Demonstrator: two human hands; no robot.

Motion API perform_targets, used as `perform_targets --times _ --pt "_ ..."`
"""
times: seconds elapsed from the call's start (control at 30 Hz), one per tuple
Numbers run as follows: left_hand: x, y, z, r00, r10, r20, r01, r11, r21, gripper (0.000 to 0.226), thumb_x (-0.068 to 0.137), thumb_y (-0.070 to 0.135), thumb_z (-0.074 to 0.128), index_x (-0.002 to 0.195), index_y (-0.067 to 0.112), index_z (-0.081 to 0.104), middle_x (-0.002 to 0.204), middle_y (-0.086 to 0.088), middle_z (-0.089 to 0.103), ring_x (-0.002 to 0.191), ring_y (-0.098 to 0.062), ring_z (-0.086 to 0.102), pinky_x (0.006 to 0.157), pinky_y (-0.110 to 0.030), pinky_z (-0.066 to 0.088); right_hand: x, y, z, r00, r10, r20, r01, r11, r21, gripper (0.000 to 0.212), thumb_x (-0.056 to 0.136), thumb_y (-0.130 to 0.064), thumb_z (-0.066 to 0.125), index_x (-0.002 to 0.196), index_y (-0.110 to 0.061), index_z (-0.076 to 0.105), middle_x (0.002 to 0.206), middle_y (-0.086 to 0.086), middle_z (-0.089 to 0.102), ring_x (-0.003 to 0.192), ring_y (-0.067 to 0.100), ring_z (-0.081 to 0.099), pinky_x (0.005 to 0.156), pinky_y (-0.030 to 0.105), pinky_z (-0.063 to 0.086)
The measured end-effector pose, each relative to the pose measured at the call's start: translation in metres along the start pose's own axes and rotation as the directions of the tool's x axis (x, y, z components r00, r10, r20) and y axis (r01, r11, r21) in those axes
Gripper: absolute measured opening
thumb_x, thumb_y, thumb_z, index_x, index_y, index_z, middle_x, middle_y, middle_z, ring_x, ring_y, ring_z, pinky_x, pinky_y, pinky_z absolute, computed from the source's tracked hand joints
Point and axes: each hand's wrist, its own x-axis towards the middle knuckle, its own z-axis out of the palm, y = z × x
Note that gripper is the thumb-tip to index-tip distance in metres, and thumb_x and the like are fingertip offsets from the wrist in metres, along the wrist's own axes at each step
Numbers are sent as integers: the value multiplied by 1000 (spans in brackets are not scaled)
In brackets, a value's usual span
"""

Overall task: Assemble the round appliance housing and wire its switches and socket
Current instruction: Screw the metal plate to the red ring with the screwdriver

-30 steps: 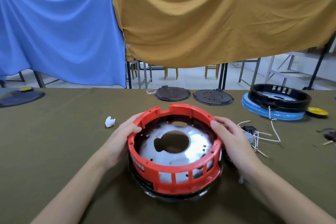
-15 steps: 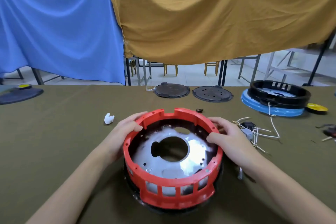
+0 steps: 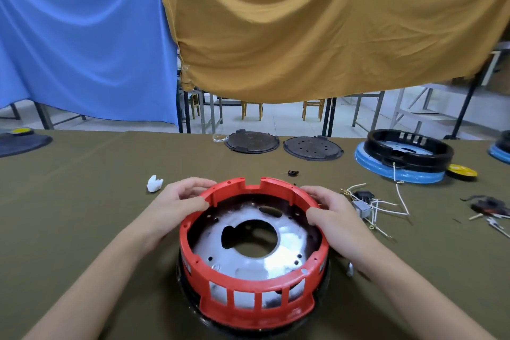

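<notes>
We hold the red housing ring (image 3: 255, 246) by its far rim, left hand (image 3: 176, 203) and right hand (image 3: 335, 215) each in a curled grip on it, thumbs inside. It sits on a dark base at the near middle of the worktop (image 3: 82, 201), the metal plate (image 3: 248, 243) inside. Seating looks nearly done; the switches and wires (image 3: 369, 205) lie loose just to its right, so wiring remains.
</notes>
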Motion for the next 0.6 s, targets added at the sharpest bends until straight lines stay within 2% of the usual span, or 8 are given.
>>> perform_targets --times 0.13,0.23,0.3,0.4,0.53,0.6 --pt "1 -1 2 998 49 -36 -53 994 -92 34 79 16 68 110 29 72 110 -1 74 102 -25 70 100 -48 50 -1 -2 0 997 -44 -70 48 997 63 51 62 -18 49 104 -40 68 91 -17 73 68 4 67 59 25 49" --pt "2 -1 1 999 37 -15 -39 984 -174 38 76 22 69 113 30 71 117 -1 72 109 -25 68 103 -46 47 -2 -3 2 992 -58 -109 70 992 107 48 69 -11 52 103 -40 69 94 -13 73 64 2 59 60 24 44" --pt "1 -1 -1 998 0 69 15 974 -224 42 75 20 68 116 32 69 122 0 70 114 -25 65 102 -43 47 -4 -2 3 990 -51 -134 68 990 122 49 75 -2 53 99 -41 69 92 -12 74 64 4 59 61 26 44" --pt "-2 2 -2 972 -61 227 92 987 -130 56 72 14 62 123 35 63 125 -3 67 116 -27 64 102 -48 47 -5 -2 5 989 -14 -144 32 992 126 47 77 0 55 97 -41 68 94 -17 73 64 4 63 61 26 46" --pt "-3 7 0 989 -83 120 96 989 -109 56 68 7 53 118 27 69 120 -8 69 113 -32 65 104 -50 47 -3 -2 0 995 -28 -93 34 997 66 38 79 -7 63 103 -36 67 96 -15 70 82 -6 63 69 21 47" --pt "-3 8 1 990 -90 106 105 984 -143 51 78 -4 48 116 20 71 118 -11 70 113 -35 64 103 -49 47 -4 -4 -3 1000 -15 -26 17 998 56 35 81 -11 65 102 -38 68 91 -13 69 78 0 65 67 23 51"
